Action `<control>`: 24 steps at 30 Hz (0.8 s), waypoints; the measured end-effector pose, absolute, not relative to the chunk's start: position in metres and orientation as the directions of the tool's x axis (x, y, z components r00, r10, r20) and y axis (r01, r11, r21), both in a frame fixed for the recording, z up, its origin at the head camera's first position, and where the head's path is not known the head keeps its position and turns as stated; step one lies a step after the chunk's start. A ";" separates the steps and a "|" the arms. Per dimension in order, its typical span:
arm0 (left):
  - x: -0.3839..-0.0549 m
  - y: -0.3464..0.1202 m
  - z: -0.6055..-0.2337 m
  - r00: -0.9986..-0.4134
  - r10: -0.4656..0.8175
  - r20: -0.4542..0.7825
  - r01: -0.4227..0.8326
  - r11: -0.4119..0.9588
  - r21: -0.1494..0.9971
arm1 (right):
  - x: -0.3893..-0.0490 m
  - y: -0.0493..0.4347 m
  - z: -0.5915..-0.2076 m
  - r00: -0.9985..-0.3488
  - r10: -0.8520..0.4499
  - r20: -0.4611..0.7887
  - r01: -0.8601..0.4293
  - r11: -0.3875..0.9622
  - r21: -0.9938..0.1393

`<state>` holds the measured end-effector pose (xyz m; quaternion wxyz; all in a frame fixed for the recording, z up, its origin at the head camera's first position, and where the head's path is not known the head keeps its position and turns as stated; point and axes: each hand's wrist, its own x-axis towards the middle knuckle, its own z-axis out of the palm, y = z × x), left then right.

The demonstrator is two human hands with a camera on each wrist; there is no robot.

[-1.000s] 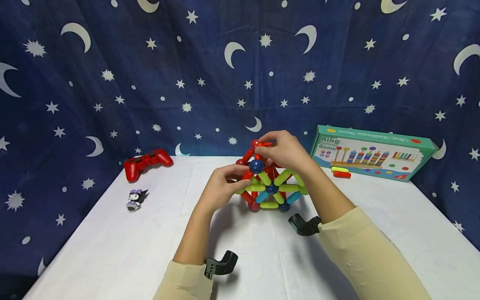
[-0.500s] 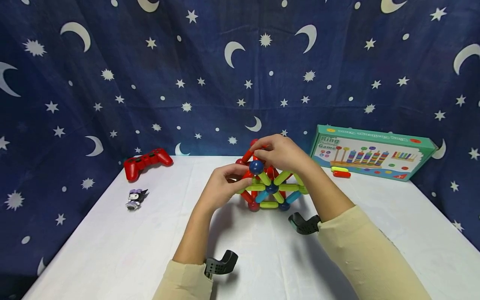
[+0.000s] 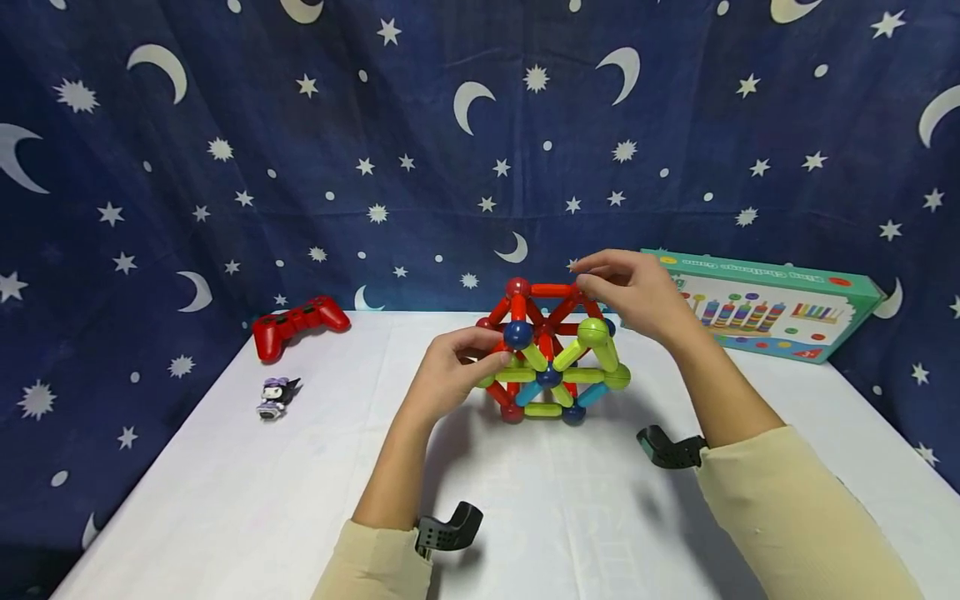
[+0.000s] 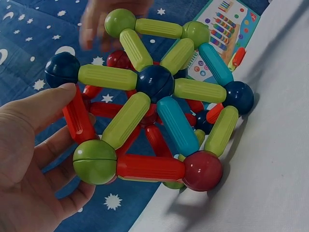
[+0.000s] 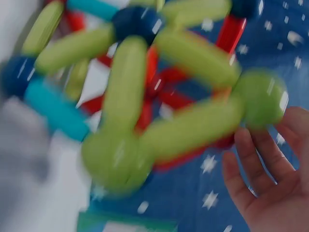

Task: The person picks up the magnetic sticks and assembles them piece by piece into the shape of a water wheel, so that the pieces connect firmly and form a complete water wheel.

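A ball-and-stick magnetic structure [image 3: 550, 377] stands on the white table, built of red, lime and light-blue rods with red, dark-blue and green balls. My left hand [image 3: 455, 367] holds its left side. In the left wrist view, the thumb lies on a red rod [image 4: 78, 116] just below a dark-blue ball [image 4: 62, 70], with the other fingers behind. At the top right, my right hand [image 3: 637, 292] is beside the upper red balls, its fingers loosely bent. The right wrist view is blurred; there, the right fingers [image 5: 256, 164] extend near a green ball [image 5: 260, 98] and look to hold nothing.
A Ring Challenge Game box [image 3: 780, 304] leans at the back right, partly behind my right hand. At the left are a red game controller [image 3: 300, 325] and a small figurine [image 3: 276, 397]. A dark starry cloth [image 3: 337, 167] hangs behind the white table [image 3: 300, 500].
My right hand has moved right, from the structure's upper left to its upper right, uncovering the top red rods and a green ball. My left hand keeps its hold; the view has shifted slightly.
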<state>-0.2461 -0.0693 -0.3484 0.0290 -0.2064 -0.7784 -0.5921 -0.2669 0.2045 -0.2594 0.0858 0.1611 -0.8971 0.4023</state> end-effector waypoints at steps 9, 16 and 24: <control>-0.246 -0.069 -0.349 -0.916 0.287 0.281 0.347 0.210 0.914 | -0.278 0.284 -0.306 -0.976 -0.082 0.200 -0.197 0.713 -0.672; -0.246 -0.070 -0.350 -0.920 0.279 0.275 0.337 0.207 0.918 | -0.285 0.328 -0.342 -1.000 -0.007 0.030 -0.024 0.799 -0.600; -0.247 -0.070 -0.349 -0.918 0.285 0.275 0.339 0.209 0.917 | -0.292 0.352 -0.368 -0.996 0.014 -0.091 0.050 0.911 -0.409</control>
